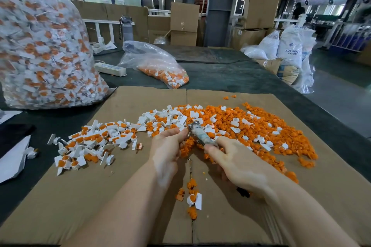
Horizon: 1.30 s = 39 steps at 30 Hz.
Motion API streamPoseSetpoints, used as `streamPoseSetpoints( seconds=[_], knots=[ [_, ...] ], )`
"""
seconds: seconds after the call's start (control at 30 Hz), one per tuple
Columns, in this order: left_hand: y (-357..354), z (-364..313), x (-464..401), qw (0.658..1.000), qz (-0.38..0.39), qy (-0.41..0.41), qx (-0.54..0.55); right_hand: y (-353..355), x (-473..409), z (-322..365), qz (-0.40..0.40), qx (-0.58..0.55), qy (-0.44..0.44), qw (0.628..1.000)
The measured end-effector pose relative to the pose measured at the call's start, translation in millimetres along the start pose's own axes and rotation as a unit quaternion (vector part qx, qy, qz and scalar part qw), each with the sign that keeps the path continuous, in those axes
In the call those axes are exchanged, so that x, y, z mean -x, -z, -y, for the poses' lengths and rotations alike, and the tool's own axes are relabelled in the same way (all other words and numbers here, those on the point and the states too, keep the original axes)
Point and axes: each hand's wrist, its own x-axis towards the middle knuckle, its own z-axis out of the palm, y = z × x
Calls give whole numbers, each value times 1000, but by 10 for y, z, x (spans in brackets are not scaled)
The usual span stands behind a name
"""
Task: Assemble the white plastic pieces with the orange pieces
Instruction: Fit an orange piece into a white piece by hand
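White plastic pieces (160,117) and orange pieces (261,126), loose and mixed in a heap on flat cardboard (321,196), lying just beyond both hands' fingertips and spreading off past the right hand. Left hand (166,152), back up, fingertips pinched on something small at the head of a metal tool (200,134); right hand (236,162), back up, fingers curled around that tool's wrapped handle. Assembled white-and-orange units (90,142) piled left of the left hand, one more (194,199) between the forearms.
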Motion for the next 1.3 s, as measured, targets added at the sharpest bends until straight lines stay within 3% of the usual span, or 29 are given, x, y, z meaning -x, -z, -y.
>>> streamPoseSetpoints(
  seconds=[0.2,0.33,0.47,0.6,0.67,0.8,0.9,1.0,1.1,1.17,1.3],
  knots=[
    [26,70,-1,1000,27,-15,4,-86,-1,-136,-64,17,7,998],
    [142,130,-5,994,24,-87,-64,-47,-51,-349,-153,61,-16,986],
    [148,229,27,957,18,-200,-211,70,-136,-631,-228,239,-100,939],
    [156,255,17,932,25,-227,-281,110,-154,-772,-210,369,-167,890],
    [166,251,9,922,32,-237,-306,79,-155,-711,-240,401,-136,874],
    [177,236,9,921,49,-237,-307,-209,-206,-424,-240,220,121,938],
    [215,225,35,931,71,-223,-279,-433,-227,-230,-228,128,220,940],
    [270,226,58,932,104,-214,-274,-515,-243,-195,-243,68,217,943],
    [274,261,81,908,132,-249,-312,-555,-243,-211,-259,46,212,941],
    [257,279,85,890,122,-278,-340,-576,-220,-229,-271,33,218,937],
    [255,289,80,888,109,-284,-346,-563,-180,-293,-295,9,200,934]
  ],
)
